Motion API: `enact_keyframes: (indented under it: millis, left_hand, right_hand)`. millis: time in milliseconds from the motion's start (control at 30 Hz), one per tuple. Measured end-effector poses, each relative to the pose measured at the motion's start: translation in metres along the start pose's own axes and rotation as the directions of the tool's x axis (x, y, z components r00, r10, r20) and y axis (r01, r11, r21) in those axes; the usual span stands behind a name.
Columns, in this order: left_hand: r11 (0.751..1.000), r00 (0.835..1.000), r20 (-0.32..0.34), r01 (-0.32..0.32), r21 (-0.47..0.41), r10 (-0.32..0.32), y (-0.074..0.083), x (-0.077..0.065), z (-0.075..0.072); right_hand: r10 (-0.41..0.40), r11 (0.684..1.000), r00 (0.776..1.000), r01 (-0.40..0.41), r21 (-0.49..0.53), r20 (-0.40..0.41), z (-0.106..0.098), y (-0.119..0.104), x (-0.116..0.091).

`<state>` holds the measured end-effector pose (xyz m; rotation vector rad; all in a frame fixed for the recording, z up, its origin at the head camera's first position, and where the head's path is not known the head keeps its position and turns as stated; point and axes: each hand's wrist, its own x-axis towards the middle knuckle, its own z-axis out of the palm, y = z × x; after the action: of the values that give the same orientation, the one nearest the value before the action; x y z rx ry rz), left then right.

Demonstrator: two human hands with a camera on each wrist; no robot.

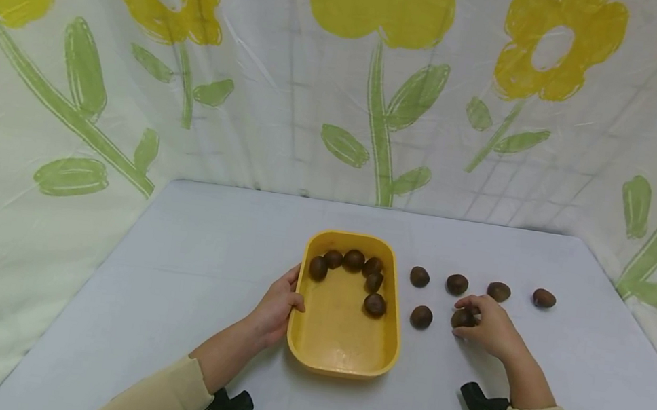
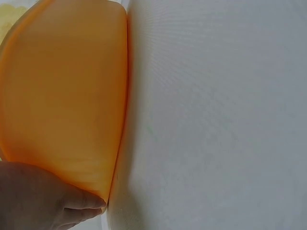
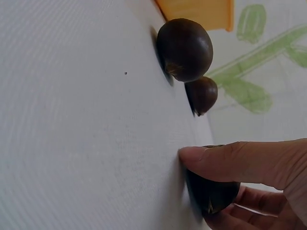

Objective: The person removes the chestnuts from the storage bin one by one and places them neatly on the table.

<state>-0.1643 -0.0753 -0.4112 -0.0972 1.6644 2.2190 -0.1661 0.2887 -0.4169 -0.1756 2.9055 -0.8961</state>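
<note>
On the table stands a yellow plastic tray (image 1: 330,342), with several brown chestnuts (image 1: 354,260) inside along its far end and right side. My left hand (image 1: 275,311) grips the tray's left side, thumb over the rim and fingers against the outer wall; the left wrist view shows that orange-looking wall (image 2: 67,96) up close. To the right of the tray, my right hand (image 1: 493,329) pinches one chestnut (image 1: 462,318) between thumb and fingers, low at the tabletop. The same chestnut (image 3: 211,194) appears in the right wrist view, partly covered by the thumb.
Between tray and right hand lies a loose chestnut (image 1: 421,317). Behind it a row of several more runs rightward, from one near the tray (image 1: 419,276) to one at the far right (image 1: 544,298). A white curtain with painted flowers (image 1: 376,115) hangs beyond the white table (image 1: 206,245).
</note>
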Motion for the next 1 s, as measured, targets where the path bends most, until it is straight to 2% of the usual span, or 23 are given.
enact_keyframes:
  millis: [267,533,767,1000]
  left_hand:
    - [1.0,1.0,0.001,0.002,0.004,-0.002,0.0,0.001,0.0]
    - [1.0,1.0,0.004,0.002,-0.002,-0.002,0.0,0.001,0.0]
    - [1.0,1.0,0.008,0.01,-0.004,-0.01,0.001,0.001,0.0]
    - [1.0,1.0,0.001,0.012,0.007,-0.012,0.001,0.0,0.001]
  right_hand:
    - [-0.01,1.0,1.0,0.01,-0.005,-0.013,-0.001,-0.001,-0.001]
    - [-0.042,0.998,0.999,0.044,0.053,-0.029,-0.015,-0.017,-0.002]
    - [-0.104,0.992,0.994,0.102,0.071,0.016,-0.023,-0.048,0.012]
    - [-0.196,0.978,0.978,0.19,0.087,0.068,-0.019,-0.087,0.034]
